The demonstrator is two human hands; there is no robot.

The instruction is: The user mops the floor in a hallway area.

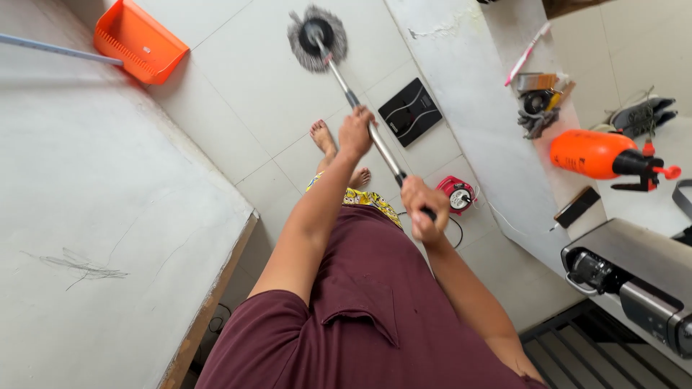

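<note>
I look straight down at a white tiled floor. A mop with a round grey string head [317, 37] rests on the tiles ahead of my bare feet [324, 137]. Its metal handle [346, 86] slants back toward me. My left hand [356, 132] grips the handle partway down. My right hand [423, 207] is closed on the black grip at the handle's near end.
An orange dustpan [138, 41] lies at the upper left beside a grey tabletop [86, 216]. A black bathroom scale [411, 112] and a red reel [457, 194] sit on the floor. On the right ledge stand an orange sprayer [595, 153], tools and a metal appliance [634, 277].
</note>
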